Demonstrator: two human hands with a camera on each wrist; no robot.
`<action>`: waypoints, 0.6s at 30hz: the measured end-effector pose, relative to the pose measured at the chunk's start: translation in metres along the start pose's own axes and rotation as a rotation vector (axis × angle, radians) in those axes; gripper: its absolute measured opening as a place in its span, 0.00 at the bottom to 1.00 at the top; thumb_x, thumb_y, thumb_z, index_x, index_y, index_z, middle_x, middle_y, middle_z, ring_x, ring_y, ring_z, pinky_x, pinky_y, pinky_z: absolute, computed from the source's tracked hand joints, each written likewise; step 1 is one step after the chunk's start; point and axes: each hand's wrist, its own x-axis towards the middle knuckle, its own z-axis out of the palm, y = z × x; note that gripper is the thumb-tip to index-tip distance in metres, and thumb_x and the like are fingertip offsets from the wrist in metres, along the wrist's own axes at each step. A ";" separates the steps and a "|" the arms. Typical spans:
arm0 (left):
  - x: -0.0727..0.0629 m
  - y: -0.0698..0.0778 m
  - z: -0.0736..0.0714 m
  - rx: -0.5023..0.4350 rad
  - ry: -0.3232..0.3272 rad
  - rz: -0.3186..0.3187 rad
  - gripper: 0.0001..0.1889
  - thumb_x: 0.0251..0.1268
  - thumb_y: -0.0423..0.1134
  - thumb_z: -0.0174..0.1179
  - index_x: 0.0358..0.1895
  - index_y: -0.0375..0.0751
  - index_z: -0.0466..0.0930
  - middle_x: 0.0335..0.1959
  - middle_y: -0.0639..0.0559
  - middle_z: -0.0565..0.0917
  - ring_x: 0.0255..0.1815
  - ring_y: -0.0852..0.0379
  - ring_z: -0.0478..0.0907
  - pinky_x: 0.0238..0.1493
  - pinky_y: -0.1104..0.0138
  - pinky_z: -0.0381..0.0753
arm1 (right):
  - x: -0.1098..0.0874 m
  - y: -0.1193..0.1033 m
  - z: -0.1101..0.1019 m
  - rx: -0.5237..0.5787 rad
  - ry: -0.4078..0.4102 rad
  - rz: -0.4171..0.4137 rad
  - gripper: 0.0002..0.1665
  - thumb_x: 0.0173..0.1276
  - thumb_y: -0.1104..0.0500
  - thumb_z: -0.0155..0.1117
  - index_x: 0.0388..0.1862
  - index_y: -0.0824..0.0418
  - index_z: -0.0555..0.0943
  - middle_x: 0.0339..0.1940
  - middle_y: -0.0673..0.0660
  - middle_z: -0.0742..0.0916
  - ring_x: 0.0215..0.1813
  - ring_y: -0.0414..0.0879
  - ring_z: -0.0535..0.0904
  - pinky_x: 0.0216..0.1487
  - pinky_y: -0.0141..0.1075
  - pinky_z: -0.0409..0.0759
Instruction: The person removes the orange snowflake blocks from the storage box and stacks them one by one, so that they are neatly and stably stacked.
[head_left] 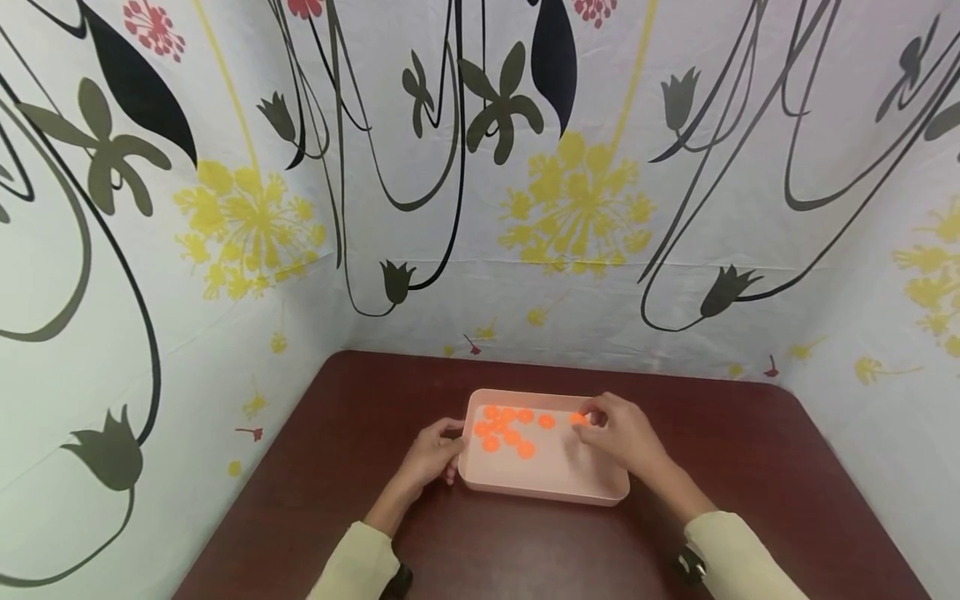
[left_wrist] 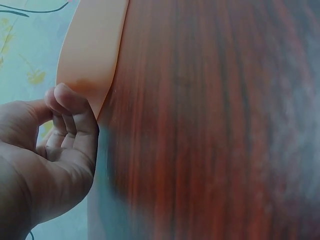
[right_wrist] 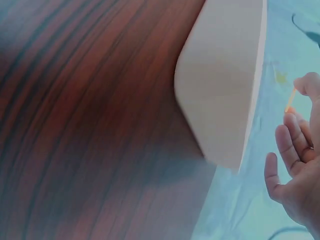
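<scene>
Fingers [head_left: 597, 407] over tray [head_left: 555, 472] of discs [head_left: 512, 437]

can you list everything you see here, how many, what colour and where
tray: one, pale peach, on the table
loose discs: about ten, some overlapping, orange, mostly in the tray's left half
held disc: one, orange, in the right hand's pinch
table: one, dark red-brown, under the tray
floral sheeting: number of pieces unclear, white with yellow, red, grey and black print, around the table
sleeves: two, pale yellow, on the arms
wrist straps: two, black, at the sleeves
left hand: one, holding the tray's left end
right hand: one, over the tray's right side
</scene>
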 end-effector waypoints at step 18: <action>0.006 -0.005 -0.004 -0.083 -0.095 -0.008 0.24 0.79 0.38 0.58 0.73 0.37 0.70 0.19 0.53 0.76 0.16 0.60 0.72 0.20 0.70 0.81 | -0.043 0.079 -0.049 -0.214 0.079 0.177 0.18 0.63 0.49 0.80 0.46 0.58 0.87 0.34 0.50 0.82 0.34 0.43 0.75 0.31 0.36 0.71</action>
